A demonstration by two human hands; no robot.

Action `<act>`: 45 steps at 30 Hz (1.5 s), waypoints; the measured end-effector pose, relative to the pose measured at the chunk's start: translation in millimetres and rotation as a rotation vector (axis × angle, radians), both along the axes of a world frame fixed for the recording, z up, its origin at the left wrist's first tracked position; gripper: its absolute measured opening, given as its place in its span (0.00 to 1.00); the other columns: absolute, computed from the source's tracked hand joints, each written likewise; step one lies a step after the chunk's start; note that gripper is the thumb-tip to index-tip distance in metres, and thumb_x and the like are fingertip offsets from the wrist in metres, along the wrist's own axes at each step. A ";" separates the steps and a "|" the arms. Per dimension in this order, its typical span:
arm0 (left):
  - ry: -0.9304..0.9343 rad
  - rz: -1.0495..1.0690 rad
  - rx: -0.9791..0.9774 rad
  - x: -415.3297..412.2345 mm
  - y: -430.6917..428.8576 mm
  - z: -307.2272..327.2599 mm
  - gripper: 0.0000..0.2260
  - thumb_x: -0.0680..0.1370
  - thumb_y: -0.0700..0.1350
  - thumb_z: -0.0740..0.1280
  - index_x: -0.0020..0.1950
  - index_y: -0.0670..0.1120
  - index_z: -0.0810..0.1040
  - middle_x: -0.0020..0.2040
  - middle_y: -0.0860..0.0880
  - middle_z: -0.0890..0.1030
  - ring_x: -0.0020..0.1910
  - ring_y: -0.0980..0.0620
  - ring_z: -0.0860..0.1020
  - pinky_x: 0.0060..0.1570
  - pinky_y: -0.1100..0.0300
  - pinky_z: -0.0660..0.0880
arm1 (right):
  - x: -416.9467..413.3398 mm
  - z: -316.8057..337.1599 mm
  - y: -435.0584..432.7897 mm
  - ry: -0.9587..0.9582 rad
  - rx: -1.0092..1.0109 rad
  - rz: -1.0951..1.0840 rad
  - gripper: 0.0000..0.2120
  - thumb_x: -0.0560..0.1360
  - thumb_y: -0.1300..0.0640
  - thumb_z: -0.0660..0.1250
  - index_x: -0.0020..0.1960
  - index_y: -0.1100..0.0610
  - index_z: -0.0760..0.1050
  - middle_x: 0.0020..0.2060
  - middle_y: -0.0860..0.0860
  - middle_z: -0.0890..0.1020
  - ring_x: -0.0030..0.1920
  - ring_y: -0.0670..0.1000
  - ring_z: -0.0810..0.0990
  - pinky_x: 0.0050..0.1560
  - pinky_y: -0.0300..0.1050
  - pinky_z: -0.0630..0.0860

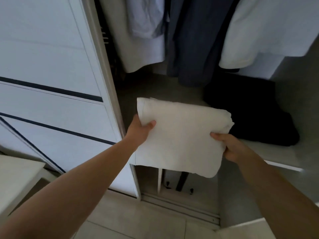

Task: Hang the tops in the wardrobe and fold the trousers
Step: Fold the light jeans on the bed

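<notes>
Both bare forearms are being stretched forward over the tiled floor point(134, 219). White folded trousers point(179, 135) are being gripped at both sides: the left hand point(139, 131) is clamped on the left edge with the thumb on top, the right hand point(231, 146) is pinched on the right edge. They are being held above the front of the wardrobe shelf point(283, 149), beside a dark folded garment point(255, 109). Beyond, hanging tops point(195, 40) are being kept beside the sliding door point(51, 66).

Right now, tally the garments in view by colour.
White or pale hanging tops: 3
Blue hanging garment: 1
White folded trousers, held in both hands: 1
Black folded garment on the shelf: 1
Total: 6
</notes>
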State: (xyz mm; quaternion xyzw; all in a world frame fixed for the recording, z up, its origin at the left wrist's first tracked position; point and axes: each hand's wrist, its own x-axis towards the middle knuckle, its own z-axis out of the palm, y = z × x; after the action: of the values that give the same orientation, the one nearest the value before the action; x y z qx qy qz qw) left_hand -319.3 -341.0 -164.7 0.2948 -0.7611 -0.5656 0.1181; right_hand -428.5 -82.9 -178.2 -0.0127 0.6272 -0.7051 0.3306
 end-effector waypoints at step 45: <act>-0.434 -0.671 -1.265 -155.7 -26.4 -64.3 0.26 0.83 0.51 0.54 0.77 0.59 0.44 0.79 0.53 0.43 0.77 0.45 0.42 0.71 0.39 0.41 | -108.1 -47.6 -116.9 1.199 1.481 0.632 0.30 0.80 0.45 0.51 0.76 0.45 0.40 0.77 0.47 0.41 0.76 0.50 0.41 0.72 0.63 0.40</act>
State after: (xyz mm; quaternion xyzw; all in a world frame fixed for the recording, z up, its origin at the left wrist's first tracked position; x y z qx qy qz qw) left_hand -475.0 -367.5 -229.0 0.0275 -0.9964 0.0452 -0.0667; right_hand -536.6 -199.8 -225.8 -0.3229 0.9388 0.1058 0.0567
